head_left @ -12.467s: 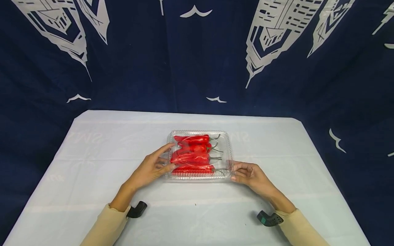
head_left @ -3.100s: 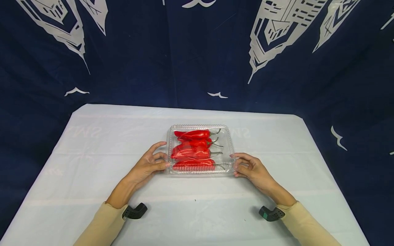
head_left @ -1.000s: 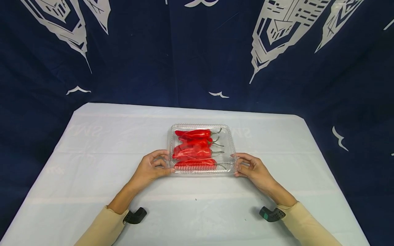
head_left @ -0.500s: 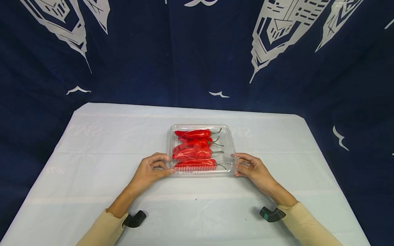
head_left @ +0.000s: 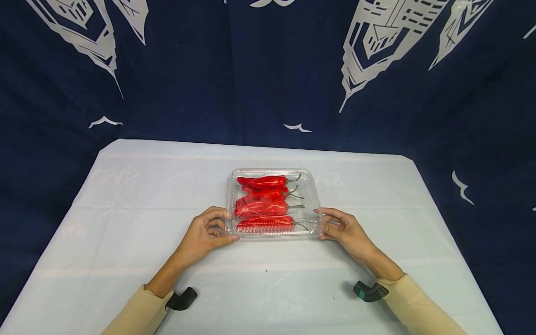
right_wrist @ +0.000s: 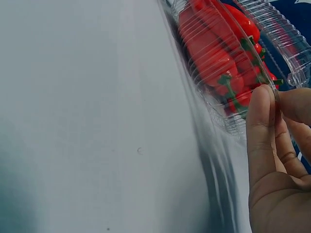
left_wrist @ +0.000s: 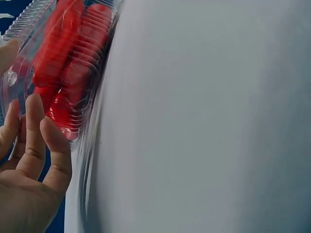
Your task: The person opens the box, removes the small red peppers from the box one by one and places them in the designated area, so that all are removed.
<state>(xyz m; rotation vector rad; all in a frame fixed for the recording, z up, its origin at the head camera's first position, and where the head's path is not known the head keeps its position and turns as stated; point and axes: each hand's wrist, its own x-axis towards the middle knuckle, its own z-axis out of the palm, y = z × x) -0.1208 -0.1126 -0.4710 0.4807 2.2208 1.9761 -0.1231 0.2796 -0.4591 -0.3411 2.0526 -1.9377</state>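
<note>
A clear plastic clamshell container [head_left: 311, 193] with several red peppers [head_left: 265, 222] inside lies at the middle of the table. The peppers' green stems point right. At its right front corner, my right hand [head_left: 345, 235] pinches the rim, as the right wrist view [right_wrist: 279, 204] also shows. My left hand [head_left: 204, 237] holds the left front corner, with its thumb at the front edge and its fingers along the side. In the right wrist view the ribbed lid edge [right_wrist: 279, 29] shows apart from the pinched rim. Some fingers are hidden behind the plastic.
A white cloth [head_left: 268, 298] covers the table under both hands. Behind it hangs a dark blue curtain [head_left: 188, 83] with white printed shapes. Black wrist devices [head_left: 182, 299] sit at both sleeve cuffs.
Earlier my left index finger reached farther up the container's left side; the left fingers have since drawn down to the front corner. My right hand keeps its place; the container has barely moved.
</note>
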